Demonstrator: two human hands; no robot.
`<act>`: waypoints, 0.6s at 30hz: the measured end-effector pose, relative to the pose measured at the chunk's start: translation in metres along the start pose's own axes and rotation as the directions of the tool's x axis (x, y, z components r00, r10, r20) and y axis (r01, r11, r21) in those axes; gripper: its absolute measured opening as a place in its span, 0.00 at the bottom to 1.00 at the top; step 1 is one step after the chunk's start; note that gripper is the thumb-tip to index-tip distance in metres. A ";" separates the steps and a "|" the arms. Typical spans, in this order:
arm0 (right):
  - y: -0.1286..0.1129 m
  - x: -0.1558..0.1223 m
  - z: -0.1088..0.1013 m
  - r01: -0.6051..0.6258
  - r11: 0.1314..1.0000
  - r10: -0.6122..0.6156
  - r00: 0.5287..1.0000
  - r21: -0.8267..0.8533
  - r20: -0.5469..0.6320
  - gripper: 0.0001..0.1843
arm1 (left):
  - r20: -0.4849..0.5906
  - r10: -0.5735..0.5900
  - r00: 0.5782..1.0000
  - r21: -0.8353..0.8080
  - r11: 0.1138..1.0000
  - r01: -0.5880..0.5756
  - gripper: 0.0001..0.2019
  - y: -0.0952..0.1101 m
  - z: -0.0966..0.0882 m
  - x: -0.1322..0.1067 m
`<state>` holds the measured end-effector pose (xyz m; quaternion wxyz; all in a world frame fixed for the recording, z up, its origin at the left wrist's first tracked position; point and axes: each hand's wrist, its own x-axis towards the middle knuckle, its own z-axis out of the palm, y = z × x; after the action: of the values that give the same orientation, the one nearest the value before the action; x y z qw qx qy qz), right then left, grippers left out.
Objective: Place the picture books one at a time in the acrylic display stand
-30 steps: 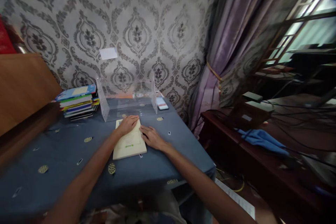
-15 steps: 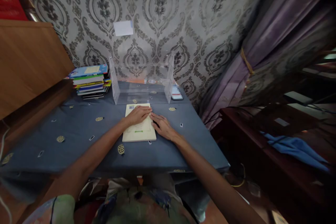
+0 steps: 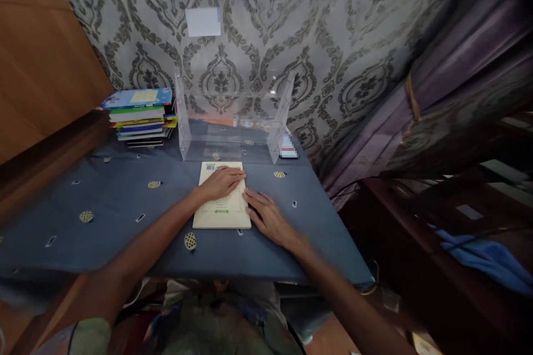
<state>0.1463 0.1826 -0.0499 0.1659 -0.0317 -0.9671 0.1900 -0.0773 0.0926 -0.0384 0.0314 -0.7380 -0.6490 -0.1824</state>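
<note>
A cream-coloured book with a small green label lies flat on the blue patterned tablecloth. My left hand rests flat across its upper part, fingers stretched toward the right edge. Along that right edge, my right hand touches the side of the book with its fingertips, fingers extended and thumb apart. Just behind the book stands a clear acrylic rack with transparent side walls.
To the left of the rack sits a stack of books. A small pixelated item lies behind the rack's right side. A wooden cabinet borders the table at left; a purple curtain and a dark red desk are at right.
My right hand has slid slightly down along the book's right edge, away from my left hand. My left hand stays on the book. The camera view has shifted a little.
</note>
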 end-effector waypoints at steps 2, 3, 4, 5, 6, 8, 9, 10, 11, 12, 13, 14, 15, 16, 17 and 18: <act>-0.003 -0.004 -0.001 0.001 1.000 -0.001 1.000 -0.003 -0.001 0.27 | 0.011 -0.007 1.000 0.000 1.000 0.007 0.19 0.001 -0.001 -0.001; -0.004 -0.006 -0.002 0.001 1.000 -0.001 1.000 -0.006 0.001 0.27 | 0.016 -0.010 1.000 0.002 1.000 0.010 0.19 0.002 -0.001 -0.001; -0.006 -0.007 -0.003 0.001 1.000 -0.001 1.000 -0.008 0.005 0.27 | 0.021 -0.011 1.000 0.003 1.000 0.011 0.19 0.003 -0.002 -0.001; -0.007 -0.008 -0.004 0.002 1.000 -0.002 1.000 -0.009 0.011 0.27 | 0.024 -0.012 1.000 0.003 1.000 0.012 0.19 0.004 -0.002 -0.001; -0.008 -0.009 -0.005 0.004 1.000 -0.004 1.000 -0.011 0.018 0.26 | 0.024 -0.011 1.000 0.003 1.000 0.011 0.19 0.004 -0.002 -0.001; -0.010 -0.011 -0.007 0.008 1.000 -0.008 0.999 -0.013 0.035 0.27 | 0.021 -0.009 1.000 -0.001 1.000 0.009 0.19 0.006 -0.003 -0.002; -0.011 -0.012 -0.008 0.013 1.000 -0.013 0.999 -0.013 0.044 0.28 | 0.020 -0.007 1.000 -0.006 1.000 0.008 0.19 0.007 -0.003 -0.002; -0.011 -0.014 -0.008 0.022 1.000 -0.021 0.998 -0.013 0.052 0.30 | 0.019 -0.007 1.000 -0.012 1.000 0.007 0.19 0.007 -0.002 -0.003; -0.011 -0.016 -0.008 0.031 0.999 -0.031 0.998 -0.010 0.061 0.32 | 0.019 -0.005 1.000 -0.020 1.000 0.005 0.19 0.008 -0.002 -0.004; -0.010 -0.017 -0.008 0.041 0.999 -0.040 0.997 -0.006 0.070 0.35 | 0.021 -0.003 1.000 -0.029 1.000 0.004 0.19 0.009 -0.002 -0.005; -0.009 -0.019 -0.008 0.049 0.999 -0.049 0.996 -0.003 0.078 0.36 | 0.023 -0.001 1.000 -0.037 0.999 0.002 0.19 0.010 -0.002 -0.006; -0.009 -0.020 -0.007 0.056 0.998 -0.055 0.995 -0.002 0.086 0.37 | 0.026 0.000 1.000 -0.044 0.999 0.002 0.19 0.011 -0.002 -0.007; -0.008 -0.021 -0.007 0.060 0.998 -0.060 0.994 -0.003 0.092 0.37 | 0.029 0.001 1.000 -0.050 0.999 0.001 0.19 0.011 -0.003 -0.008; -0.008 -0.022 -0.007 0.065 0.998 -0.064 0.993 -0.008 0.095 0.37 | 0.034 0.002 0.999 -0.052 0.999 -0.001 0.19 0.012 -0.003 -0.009; -0.008 -0.022 -0.007 0.072 0.997 -0.070 0.993 -0.015 0.096 0.36 | 0.039 0.004 0.999 -0.053 0.999 -0.002 0.19 0.013 -0.004 -0.009; -0.008 -0.022 -0.006 0.080 0.997 -0.077 0.993 -0.022 0.094 0.36 | 0.044 0.006 0.999 -0.052 0.999 -0.004 0.20 0.013 -0.004 -0.009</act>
<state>0.1694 0.1751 -0.0483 0.1277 0.0130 -0.9767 0.1720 -0.0662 0.0804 -0.0348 -0.0018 -0.7440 -0.6427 -0.1828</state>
